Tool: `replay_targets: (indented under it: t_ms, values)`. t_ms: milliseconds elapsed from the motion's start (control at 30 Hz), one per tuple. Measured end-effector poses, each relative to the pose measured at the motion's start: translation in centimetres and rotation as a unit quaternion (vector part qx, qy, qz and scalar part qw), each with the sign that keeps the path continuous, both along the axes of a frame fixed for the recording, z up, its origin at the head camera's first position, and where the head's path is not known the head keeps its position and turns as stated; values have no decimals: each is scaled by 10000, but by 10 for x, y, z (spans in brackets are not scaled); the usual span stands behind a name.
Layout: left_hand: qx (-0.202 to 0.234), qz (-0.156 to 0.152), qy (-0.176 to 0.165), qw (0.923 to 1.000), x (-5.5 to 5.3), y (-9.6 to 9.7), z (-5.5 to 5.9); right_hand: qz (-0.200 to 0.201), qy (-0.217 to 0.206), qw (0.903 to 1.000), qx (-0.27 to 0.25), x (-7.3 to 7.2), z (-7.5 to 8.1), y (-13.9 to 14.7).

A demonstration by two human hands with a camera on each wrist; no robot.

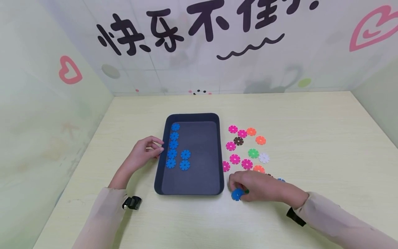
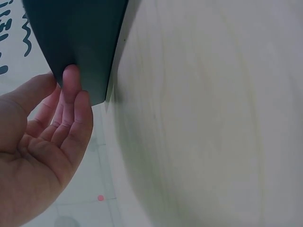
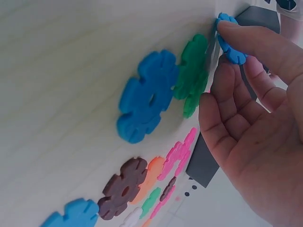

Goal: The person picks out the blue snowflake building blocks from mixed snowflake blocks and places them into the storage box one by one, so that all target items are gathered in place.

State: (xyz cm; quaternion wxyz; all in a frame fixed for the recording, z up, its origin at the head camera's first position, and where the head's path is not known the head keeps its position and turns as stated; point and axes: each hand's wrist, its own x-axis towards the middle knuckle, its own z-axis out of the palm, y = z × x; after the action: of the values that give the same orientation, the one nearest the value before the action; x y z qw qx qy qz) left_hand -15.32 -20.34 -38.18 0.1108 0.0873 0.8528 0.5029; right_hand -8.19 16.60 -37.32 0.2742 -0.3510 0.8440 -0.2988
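A dark rectangular tray (image 1: pixel 192 183) stands on the table, with several blue snowflake-shaped plastic discs (image 1: pixel 172 153) in it: a column along the left wall and two more beside it. My left hand (image 1: pixel 146 154) holds the tray's left edge, thumb at the rim and fingertips against the outer wall (image 2: pixel 83 42). Just right of the tray, my right hand (image 1: pixel 256 186) pinches a blue snowflake disc (image 3: pixel 232 40) between thumb and fingers. Below that hand lie another blue disc (image 3: pixel 147 97) and a green disc (image 3: pixel 191 75), mostly hidden in the head view.
Right of the tray are scattered pink discs (image 1: pixel 235 159), orange discs (image 1: pixel 260 140), a dark brown disc (image 1: pixel 238 141), a green one (image 1: pixel 253 153) and a white one (image 1: pixel 264 158). A printed wall (image 1: pixel 186 76) rises behind the table (image 1: pixel 298 131).
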Motion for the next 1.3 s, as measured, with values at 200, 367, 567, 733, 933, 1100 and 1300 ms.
replay_targets:
  t_ms: [200,367,567,733,933,1100,1300]
  values:
    - [-5,9,2,10000,0,0,0,64,-27,9997,-242,3,2,-1]
    - [-1,11,-1,10000,1,0,0,214,49,9985,-503,4,3,0]
    - [-2,3,9,10000,0,0,0,225,-41,9976,-647,4,6,0]
    - [-17,2,18,10000,0,0,-1,124,-192,9972,-710,4,13,0]
    - [-18,-21,45,10000,-1,-1,-1,92,-39,9983,-571,-2,25,-1]
    - [-7,-31,18,10000,0,-1,-1,162,249,9982,-514,-11,33,-4]
    - [2,-40,28,10000,1,-1,0,152,498,9965,-659,-22,40,-8]
